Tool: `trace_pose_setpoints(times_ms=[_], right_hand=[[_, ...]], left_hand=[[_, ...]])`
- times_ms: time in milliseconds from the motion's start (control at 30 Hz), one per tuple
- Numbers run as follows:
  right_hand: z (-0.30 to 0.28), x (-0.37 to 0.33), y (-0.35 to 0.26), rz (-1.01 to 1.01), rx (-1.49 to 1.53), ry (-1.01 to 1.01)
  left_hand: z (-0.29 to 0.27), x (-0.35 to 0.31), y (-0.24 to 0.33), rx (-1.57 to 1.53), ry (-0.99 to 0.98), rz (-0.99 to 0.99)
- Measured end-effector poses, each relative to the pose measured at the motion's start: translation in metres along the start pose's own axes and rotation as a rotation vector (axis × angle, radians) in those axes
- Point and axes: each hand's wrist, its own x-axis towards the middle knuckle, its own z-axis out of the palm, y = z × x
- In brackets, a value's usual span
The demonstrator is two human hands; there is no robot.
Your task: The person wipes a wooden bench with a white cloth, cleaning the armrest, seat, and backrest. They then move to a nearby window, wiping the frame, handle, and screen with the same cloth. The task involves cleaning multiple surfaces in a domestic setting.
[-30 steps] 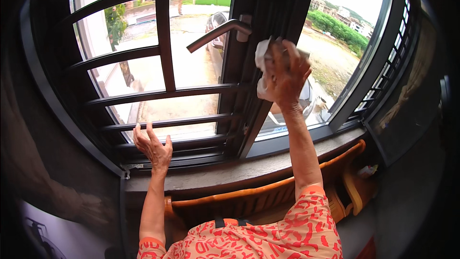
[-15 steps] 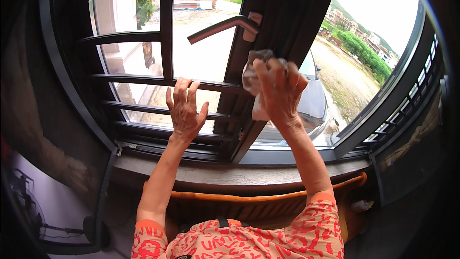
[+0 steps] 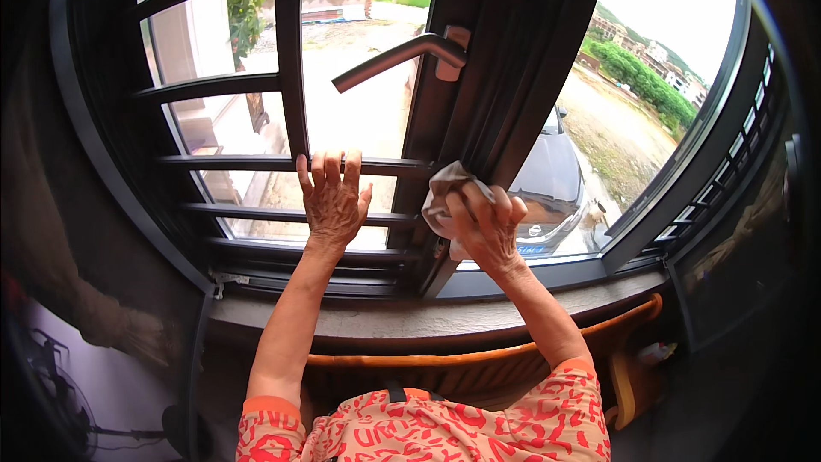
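My right hand (image 3: pixel 487 227) is closed on a crumpled grey-white cloth (image 3: pixel 440 198), pressed against the lower part of the dark upright window frame (image 3: pixel 470 111). The lever handle (image 3: pixel 385 62) of the window sits above it on the same frame, pointing left. To the left, my left hand (image 3: pixel 332 210) is raised with its fingers stretched upward and slightly apart. Its fingertips rest at a dark horizontal window bar (image 3: pixel 244 164), near where an upright bar meets it. Nothing is held in that hand.
Below the window runs a pale stone sill (image 3: pixel 376 321), with an orange-brown wooden bench back (image 3: pixel 428 360) just in front. Dark mesh screen panels (image 3: pixel 727 265) stand at both sides. A dark car (image 3: pixel 547 180) is parked outside, beyond the right-hand pane.
My right hand has slid the cloth down along the upright frame, below its former height beside the lever handle. My left hand stays at the same bar. The view has shifted slightly.
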Motion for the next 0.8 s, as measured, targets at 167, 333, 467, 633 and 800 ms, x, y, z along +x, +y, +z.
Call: trace_pose_setpoints(times_ms=[167,333,467,633,800], right_hand=[[0.006,0.019,0.037,0.081,-0.113,0.206],[0.008,0.081,0.064,0.209,0.023,0.430],[0.012,0.076,0.041,0.303,0.014,0.396],[0.009,0.008,0.011,0.272,-0.112,0.163],[-0.014,-0.032,-0.019,0.233,0.248,-0.112]], left_hand=[[0.016,0.001,-0.009,-0.043,0.060,0.055],[0.023,-0.002,-0.011,-0.045,0.096,0.046],[0.023,-0.005,-0.018,-0.016,0.095,0.055],[0.022,-0.002,-0.012,-0.034,0.107,0.058],[0.018,-0.002,-0.010,-0.044,0.073,0.043]])
